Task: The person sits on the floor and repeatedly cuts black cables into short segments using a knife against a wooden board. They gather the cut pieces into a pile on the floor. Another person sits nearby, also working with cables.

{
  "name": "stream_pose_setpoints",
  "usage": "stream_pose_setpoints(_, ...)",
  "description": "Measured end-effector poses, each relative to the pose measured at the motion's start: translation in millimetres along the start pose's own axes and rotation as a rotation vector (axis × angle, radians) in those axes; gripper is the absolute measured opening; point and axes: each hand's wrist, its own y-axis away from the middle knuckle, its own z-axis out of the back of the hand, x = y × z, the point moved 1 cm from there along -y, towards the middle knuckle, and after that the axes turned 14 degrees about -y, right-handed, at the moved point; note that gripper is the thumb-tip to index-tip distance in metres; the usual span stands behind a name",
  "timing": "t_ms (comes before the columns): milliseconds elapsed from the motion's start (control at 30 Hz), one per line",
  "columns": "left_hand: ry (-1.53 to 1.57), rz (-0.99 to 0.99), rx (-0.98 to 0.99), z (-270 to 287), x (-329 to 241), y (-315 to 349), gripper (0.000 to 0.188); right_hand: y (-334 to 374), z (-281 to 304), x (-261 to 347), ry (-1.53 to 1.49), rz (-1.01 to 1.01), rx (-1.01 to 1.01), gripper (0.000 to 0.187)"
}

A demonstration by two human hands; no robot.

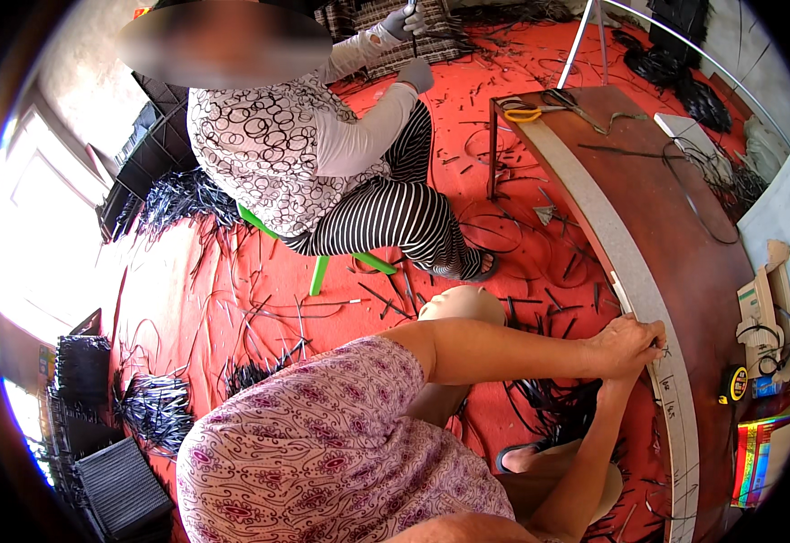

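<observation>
Both my hands meet at the near edge of a brown table (pixel 712 262), over a long pale grey strip (pixel 585 190) with handwritten marks on it. My left hand (pixel 624 347) is closed, its fingers curled at the strip; a small dark line shows by the fingertips, but what they pinch is too small to make out. From below, my right forearm rises to my right hand (pixel 616 387), which is mostly covered by the left, so its fingers are hidden. A narrow whitish piece (pixel 618 293) sits along the table edge just beyond my hands.
Scissors with yellow handles (pixel 522 115) lie at the table's far end. A yellow tape measure (pixel 734 385) and torn cardboard (pixel 759 317) are at the right. Another person (pixel 268 154) sits on a green stool (pixel 320 274). Black strips litter the red floor (pixel 232 299); dark woven panels (pixel 123 489) stand lower left.
</observation>
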Motion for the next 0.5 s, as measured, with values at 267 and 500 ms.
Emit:
stream_pose_setpoints(267, -0.001, 0.012, 0.045, 1.4, 0.9, 1.0, 0.017, 6.0, 3.9, -2.5, 0.001, -0.008, 0.002, 0.018)
stream_pose_setpoints(500, 0.013, -0.035, -0.014, -2.7, -0.2, 2.1, 0.017, 6.2, 7.7, -0.8, 0.004, -0.001, -0.004, 0.018)
